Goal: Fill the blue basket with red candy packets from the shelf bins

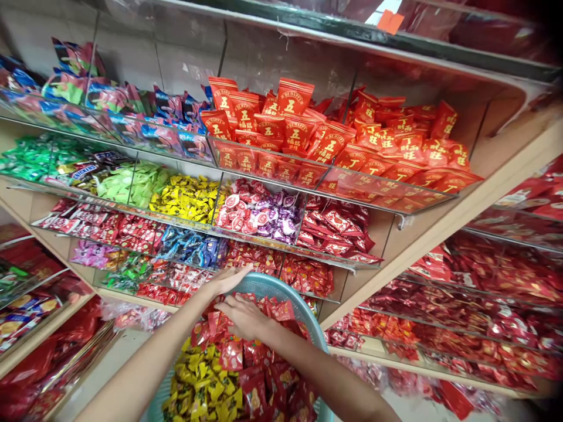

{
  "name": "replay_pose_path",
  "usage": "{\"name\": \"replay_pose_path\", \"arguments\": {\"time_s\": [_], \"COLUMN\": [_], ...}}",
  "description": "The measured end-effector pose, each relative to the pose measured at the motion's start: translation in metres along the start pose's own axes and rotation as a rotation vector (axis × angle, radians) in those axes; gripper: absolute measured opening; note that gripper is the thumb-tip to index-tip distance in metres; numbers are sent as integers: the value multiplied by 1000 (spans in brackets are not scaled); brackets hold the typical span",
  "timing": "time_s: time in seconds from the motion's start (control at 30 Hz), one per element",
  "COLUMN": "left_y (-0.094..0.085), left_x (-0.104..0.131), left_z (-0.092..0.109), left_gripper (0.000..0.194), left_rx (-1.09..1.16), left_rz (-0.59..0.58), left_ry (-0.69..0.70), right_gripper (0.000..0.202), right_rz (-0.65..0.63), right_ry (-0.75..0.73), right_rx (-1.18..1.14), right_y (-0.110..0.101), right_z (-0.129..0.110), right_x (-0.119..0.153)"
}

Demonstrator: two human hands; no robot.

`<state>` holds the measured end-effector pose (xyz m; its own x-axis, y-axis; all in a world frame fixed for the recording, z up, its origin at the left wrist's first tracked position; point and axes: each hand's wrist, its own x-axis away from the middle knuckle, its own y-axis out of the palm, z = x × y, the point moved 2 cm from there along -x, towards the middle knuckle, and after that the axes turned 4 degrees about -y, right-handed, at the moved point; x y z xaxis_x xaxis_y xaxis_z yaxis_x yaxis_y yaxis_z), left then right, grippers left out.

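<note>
A teal plastic basket (314, 319) stands below me, filled with small wrapped candies. Yellow candy packets (204, 381) fill its near left part, and red candy packets (259, 384) cover the right and far parts. My left hand (229, 280) is at the basket's far left rim, its fingers stretched toward the lower shelf; whether it touches the rim I cannot tell. Over the red packets inside the basket lies my right hand (243, 316), palm down. Its fingers are bent but apart, with the fingertips partly hidden, and no packet shows clearly in its grasp.
A tilted shelf rack (440, 234) rises ahead with clear-fronted compartments. Orange-red packets (290, 129) fill the upper tier, with yellow candies (187, 198) and purple-wrapped candies (279, 217) below. Another rack of red packets (479, 275) stands right, and more shelves (35, 310) stand left.
</note>
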<state>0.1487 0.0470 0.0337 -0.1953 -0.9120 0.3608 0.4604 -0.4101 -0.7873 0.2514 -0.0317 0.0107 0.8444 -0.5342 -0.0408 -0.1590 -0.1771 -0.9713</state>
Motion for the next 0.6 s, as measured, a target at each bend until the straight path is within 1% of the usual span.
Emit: {"name": "replay_pose_path", "arguments": {"time_s": [0.07, 0.17, 0.27, 0.37, 0.47, 0.53, 0.6], "left_y": [0, 0, -2, -5, -6, -5, -5], "left_x": [0, 1, 3, 2, 0, -2, -4], "left_z": [0, 0, 2, 2, -1, -3, -5], "left_gripper": [76, 77, 77, 80, 82, 81, 80], "left_rx": [16, 25, 44, 85, 123, 133, 127], "left_rz": [2, -3, -17, -90, -165, -175, -154], "left_ry": [52, 50, 60, 62, 53, 57, 57], "right_gripper": [59, 64, 59, 52, 52, 54, 55], "right_rz": [-7, 32, 98, 86, 48, 32, 18], "right_ry": [7, 19, 59, 71, -15, -81, -119], "right_rx": [-42, -124, -142, -107, -73, -50, -32], "right_y": [1, -8, -23, -29, -26, -23, -21], "right_z": [2, 15, 37, 52, 50, 43, 36], "right_x": [2, 12, 24, 27, 16, 4, -9]}}
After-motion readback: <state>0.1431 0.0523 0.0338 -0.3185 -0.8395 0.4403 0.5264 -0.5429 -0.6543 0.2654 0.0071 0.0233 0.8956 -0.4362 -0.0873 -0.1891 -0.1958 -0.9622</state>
